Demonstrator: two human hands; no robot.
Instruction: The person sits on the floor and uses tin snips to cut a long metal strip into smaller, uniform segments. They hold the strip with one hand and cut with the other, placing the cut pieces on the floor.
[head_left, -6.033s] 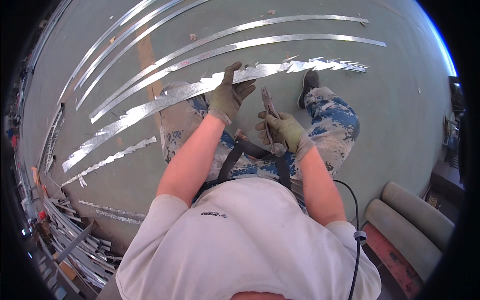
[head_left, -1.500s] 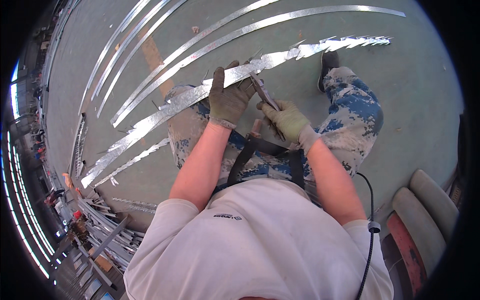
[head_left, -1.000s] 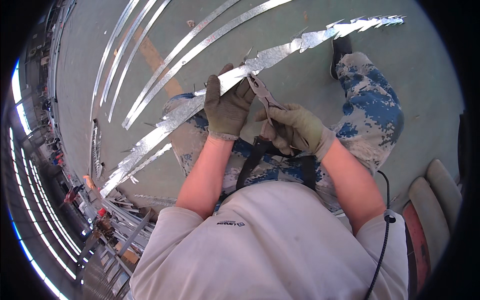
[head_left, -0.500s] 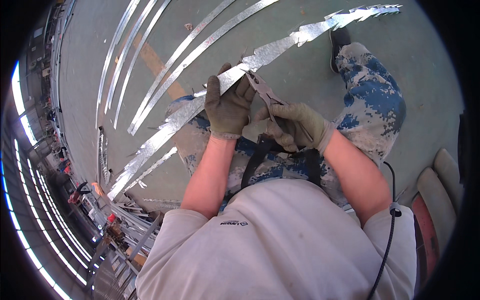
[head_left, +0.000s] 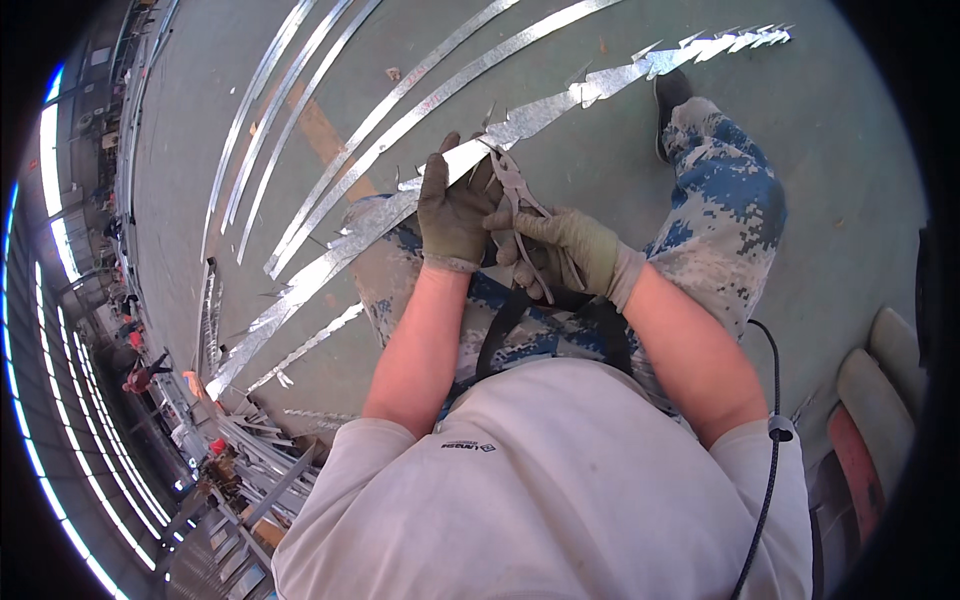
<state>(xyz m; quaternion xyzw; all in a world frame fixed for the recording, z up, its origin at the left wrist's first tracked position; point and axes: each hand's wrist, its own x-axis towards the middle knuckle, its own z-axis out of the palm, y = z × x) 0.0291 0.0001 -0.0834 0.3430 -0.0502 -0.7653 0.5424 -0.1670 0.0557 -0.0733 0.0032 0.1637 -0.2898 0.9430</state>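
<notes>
A long, shiny sheet-metal strip [head_left: 375,222] with notched, bent-up tabs runs slantwise from lower left to upper right across my lap. My left hand [head_left: 455,218], in a worn olive glove, cradles the strip's middle, thumb on the near left side and fingers curled round from beneath. In my right hand [head_left: 578,245], also gloved, is a pair of metal pliers [head_left: 511,180], gripped by the handles. The jaws sit at the strip's lower edge, just right of my left fingers. Whether they clamp the metal cannot be made out. Pointed tabs stand up near the jaws.
Several plain metal strips [head_left: 400,125] lie on the green floor at the upper left. A shorter notched piece [head_left: 310,343] rests by my left knee. Metal stock [head_left: 275,455] is piled at the lower left, with a distant person [head_left: 140,378] beyond. Padded seats [head_left: 875,410] stand at right.
My right hand has shifted left, closer to my left hand. The pliers have turned more upright, their jaws still by the strip's edge. My left hand keeps its hold.
</notes>
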